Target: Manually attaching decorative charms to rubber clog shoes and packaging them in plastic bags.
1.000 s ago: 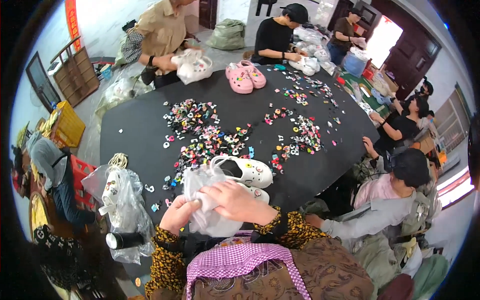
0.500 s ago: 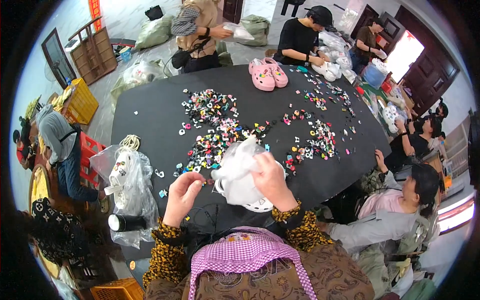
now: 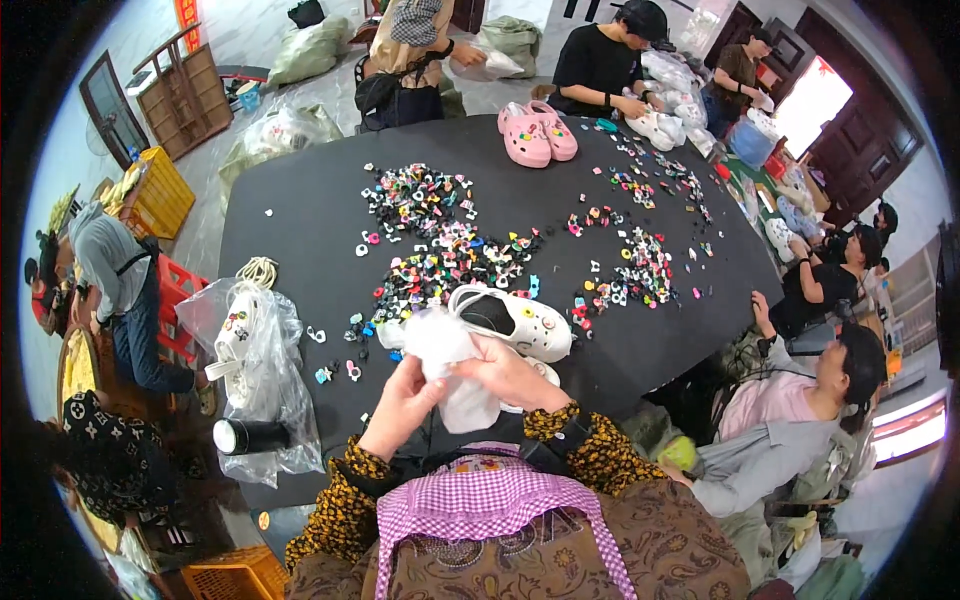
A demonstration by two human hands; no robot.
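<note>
Between my two hands is a crumpled white plastic bag (image 3: 440, 345), bunched up near the table's front edge. My left hand (image 3: 402, 402) pinches its lower left side, and my right hand (image 3: 508, 375) grips it from the right. Just beyond my right hand lies a white clog (image 3: 535, 328) with small charms on it, its strap toward the left. Part of a second white shoe (image 3: 543, 368) shows under it, mostly hidden by the hand. A heap of colourful shoe charms (image 3: 445, 265) spreads over the table behind the bag.
A pair of pink clogs (image 3: 538, 135) stands at the table's far edge. More charms (image 3: 640, 275) lie to the right. On the left are a bagged white clog (image 3: 236, 335) and a black cylinder (image 3: 252, 437). Several people work around the black table (image 3: 300, 215).
My left hand has moved right onto the plastic bag, so both hands now hold it. The bag has shifted down and left, uncovering the white clog.
</note>
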